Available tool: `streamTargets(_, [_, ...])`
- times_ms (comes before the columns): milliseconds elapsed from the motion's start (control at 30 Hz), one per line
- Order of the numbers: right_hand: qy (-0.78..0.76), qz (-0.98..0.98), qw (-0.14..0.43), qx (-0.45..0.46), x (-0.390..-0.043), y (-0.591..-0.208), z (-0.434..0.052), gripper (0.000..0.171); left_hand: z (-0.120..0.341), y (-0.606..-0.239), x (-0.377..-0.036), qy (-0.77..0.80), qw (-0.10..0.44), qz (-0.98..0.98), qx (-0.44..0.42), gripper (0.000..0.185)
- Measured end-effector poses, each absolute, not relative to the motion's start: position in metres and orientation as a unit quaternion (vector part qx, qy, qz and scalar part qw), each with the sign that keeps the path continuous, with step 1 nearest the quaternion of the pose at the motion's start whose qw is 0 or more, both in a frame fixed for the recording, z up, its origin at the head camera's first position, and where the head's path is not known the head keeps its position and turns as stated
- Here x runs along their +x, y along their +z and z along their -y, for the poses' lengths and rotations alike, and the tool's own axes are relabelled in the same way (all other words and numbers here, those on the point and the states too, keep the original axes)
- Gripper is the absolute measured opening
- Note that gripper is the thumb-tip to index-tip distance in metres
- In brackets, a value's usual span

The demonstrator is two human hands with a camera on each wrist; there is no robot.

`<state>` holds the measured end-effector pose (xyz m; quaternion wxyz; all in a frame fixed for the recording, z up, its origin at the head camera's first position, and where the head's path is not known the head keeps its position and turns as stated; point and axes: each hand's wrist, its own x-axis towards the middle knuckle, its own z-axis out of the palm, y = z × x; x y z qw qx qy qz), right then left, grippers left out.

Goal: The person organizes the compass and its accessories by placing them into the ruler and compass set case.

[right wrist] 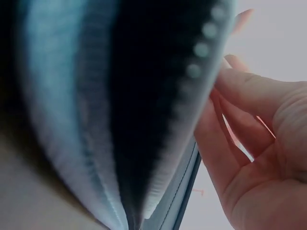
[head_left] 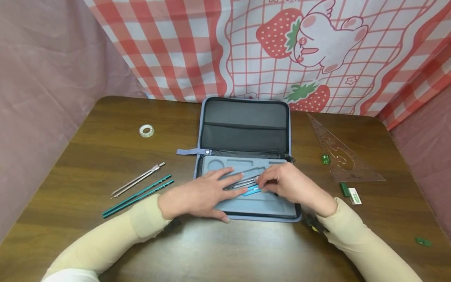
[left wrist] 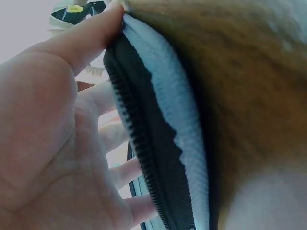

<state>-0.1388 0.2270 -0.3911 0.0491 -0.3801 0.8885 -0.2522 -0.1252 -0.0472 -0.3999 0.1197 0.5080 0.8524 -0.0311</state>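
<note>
Head view: an open zip case (head_left: 246, 156) lies on a brown table (head_left: 105, 145), lid half away from the person, grey moulded tray (head_left: 260, 205) nearest them. Only this view shows the tool: a metal drafting instrument with a blue part (head_left: 246, 186) lying across the tray, long axis roughly left to right and slightly tilted, its right end raised a little away from the person, its blue part under the right fingertips. The left hand (head_left: 201, 196) lies flat on the tray, fingers straight and spread, their tips resting on the instrument's left part. The right hand (head_left: 289, 184) has its fingers curled and pinches the instrument's right end. The wrist views show neither the tool nor the tray; each shows, blurred and close, the case's zipped edge (left wrist: 144, 143) beside the palm, the left fingers (left wrist: 91, 33) extended, the right fingers (right wrist: 249, 91) bent. On the table left of the case: two green pencils (head_left: 139, 196), a metal divider (head_left: 137, 180), a tape roll (head_left: 146, 130). To the right: a clear set square (head_left: 340, 156) and an eraser (head_left: 354, 195).
</note>
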Motion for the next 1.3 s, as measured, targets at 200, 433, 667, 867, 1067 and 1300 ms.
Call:
streamTargets(200, [-0.261,-0.897,0.047,-0.354,-0.14,-0.3922,-0.2269,0.018,0.0477,-0.3993,-0.1258,-0.023,0.13,-0.854,0.503,0.087])
streamTargets(433, [-0.262,-0.901,0.051,-0.342,-0.1404,-0.3936,-0.2292,0.021,0.0461,-0.3982,-0.1251,-0.02,0.12,-0.852,0.509,0.082])
streamTargets(667, [-0.243,-0.902,0.078,-0.348,-0.1411,-0.3885,-0.2312,0.019,0.0453,-0.3964,-0.1238,-0.026,0.126,-0.854,0.504,0.081])
streamTargets(867, [-0.235,-0.904,0.088,-0.347,-0.1423,-0.3866,-0.2322,0.019,0.0448,-0.3981,-0.1247,-0.029,0.13,-0.855,0.501,0.081])
streamTargets(1067, [-0.248,-0.901,0.099,-0.341,-0.1434,-0.3874,-0.2331,0.019,0.0438,-0.3986,-0.1262,-0.03,0.138,-0.855,0.499,0.082])
streamTargets(1300, [-0.245,-0.902,0.102,-0.34,-0.1457,-0.3875,-0.2345,0.018,0.0434,-0.3972,-0.1267,-0.034,0.144,-0.853,0.5,0.082])
